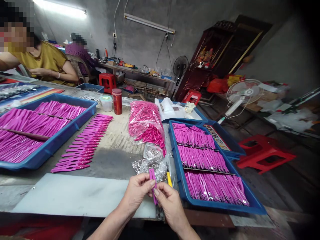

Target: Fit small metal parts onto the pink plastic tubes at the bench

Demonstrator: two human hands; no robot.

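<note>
While my left fingers (147,187) and right fingers (161,197) pinch a magenta piece (151,174), yellow handle (169,179) lies just beyond them, loaded blue tray (225,207) to their right.

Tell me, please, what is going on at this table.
The left hand and right hand hold a slim magenta item between them. Other magenta pieces lie in a row to the left, and the blue tray on the right holds many more. A clear bag of pink parts lies beyond the hands.
</note>
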